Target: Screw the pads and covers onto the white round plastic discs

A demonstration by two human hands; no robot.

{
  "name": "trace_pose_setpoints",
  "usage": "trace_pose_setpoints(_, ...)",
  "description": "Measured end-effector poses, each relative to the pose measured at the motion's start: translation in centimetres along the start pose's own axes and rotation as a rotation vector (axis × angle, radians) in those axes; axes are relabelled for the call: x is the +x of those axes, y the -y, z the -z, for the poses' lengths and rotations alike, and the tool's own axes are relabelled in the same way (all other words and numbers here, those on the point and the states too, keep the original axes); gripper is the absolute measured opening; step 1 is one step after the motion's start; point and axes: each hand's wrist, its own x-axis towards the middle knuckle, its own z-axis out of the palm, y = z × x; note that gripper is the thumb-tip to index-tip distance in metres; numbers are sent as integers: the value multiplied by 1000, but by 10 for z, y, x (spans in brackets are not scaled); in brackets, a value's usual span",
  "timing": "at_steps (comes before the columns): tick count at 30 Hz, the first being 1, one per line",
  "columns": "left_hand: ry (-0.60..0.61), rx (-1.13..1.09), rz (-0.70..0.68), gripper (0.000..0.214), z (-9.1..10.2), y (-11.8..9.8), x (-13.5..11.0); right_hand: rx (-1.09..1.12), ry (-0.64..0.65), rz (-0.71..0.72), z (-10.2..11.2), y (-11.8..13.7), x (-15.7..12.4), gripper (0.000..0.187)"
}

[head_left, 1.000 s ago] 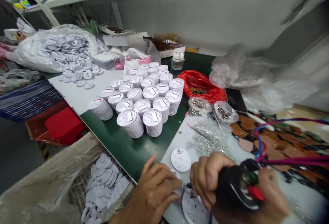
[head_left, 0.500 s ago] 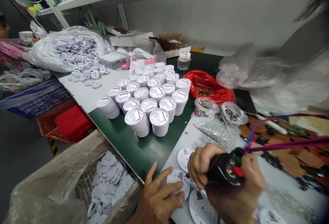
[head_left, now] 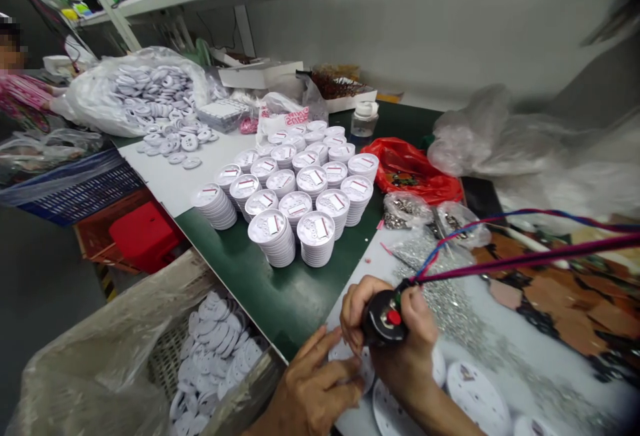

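My right hand (head_left: 390, 329) is wrapped around a black electric screwdriver (head_left: 383, 319) with a red button, held upright over the work; its tip is hidden below my fingers. Blue, red and magenta cords run from its top to the right. My left hand (head_left: 320, 383) lies with fingers stretched out across a white perforated plastic disc (head_left: 367, 366), close to my right hand. Other white discs (head_left: 477, 399) lie on the grey surface by my right forearm. Loose small screws (head_left: 450, 303) are spread just beyond the screwdriver.
Stacks of white round cups (head_left: 315, 236) stand on the green table (head_left: 250, 289). A red plastic bag (head_left: 410, 176) and bags of metal parts (head_left: 405, 209) lie behind. Brown pieces (head_left: 555, 293) are at right. A lined crate (head_left: 215, 349) of white parts stands at lower left. A person's sleeve (head_left: 25, 93) shows far left.
My right hand and the screwdriver have moved left, nearer my left hand. The fingers of my left hand have drawn closer together over the disc. More discs show at the lower right.
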Motion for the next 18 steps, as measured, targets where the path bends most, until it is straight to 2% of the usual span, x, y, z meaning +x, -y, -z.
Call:
trace_pose_setpoints(3,23,-54,10,25,4,-2,7,-118,5,21,1,-8,-3,62)
trace_pose_setpoints(6,-71,-41,-10,28,2,-3,11,-158,38,36,-2,-11,-7,60)
trace_pose_setpoints(8,-118,-15,-16,31,0,-4,11,-167,70,43,-6,-5,-9,61)
trace_pose_setpoints(11,-111,17,-3,31,-3,-3,6,-98,63,72,-6,20,-8,65)
trace_pose_setpoints(13,-111,30,-4,27,-4,-1,2,-49,-41,146,1,41,-3,71)
trace_pose_setpoints(15,-124,44,-20,23,-4,1,0,-65,-182,213,15,58,4,63)
trace_pose_setpoints(18,-120,58,-30,20,-1,1,5,-81,-337,256,42,67,13,57)
